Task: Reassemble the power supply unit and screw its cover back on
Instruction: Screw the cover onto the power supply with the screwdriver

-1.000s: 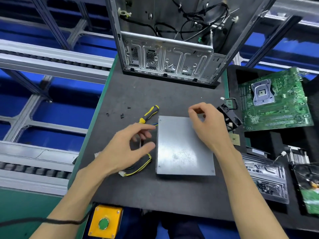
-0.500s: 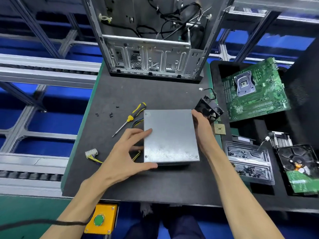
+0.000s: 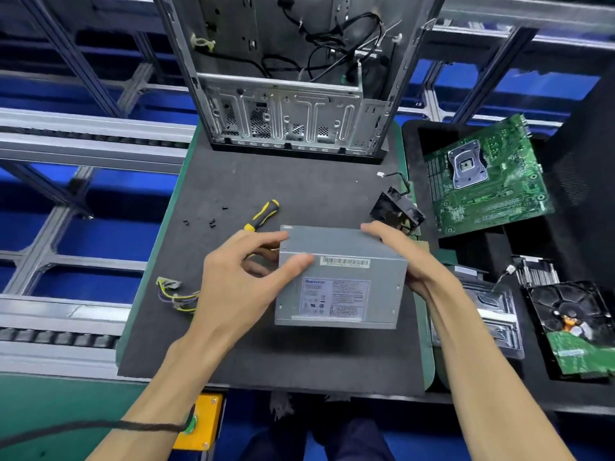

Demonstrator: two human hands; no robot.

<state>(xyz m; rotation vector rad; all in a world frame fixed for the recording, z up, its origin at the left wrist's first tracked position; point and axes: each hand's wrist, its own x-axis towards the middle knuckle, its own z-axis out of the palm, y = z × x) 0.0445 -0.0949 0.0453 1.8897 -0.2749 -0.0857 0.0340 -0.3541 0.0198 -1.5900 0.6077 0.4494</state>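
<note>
Gripping power supply unit (image 3: 339, 277), both hands (image 3: 239, 281)

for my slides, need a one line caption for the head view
Both hands, left hand and right hand, tilt the grey power supply unit above the black mat.

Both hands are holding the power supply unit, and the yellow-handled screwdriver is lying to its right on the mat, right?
Not quite: in the head view the screwdriver lies left of the power supply unit. Both the left hand and right hand do hold it.
</note>
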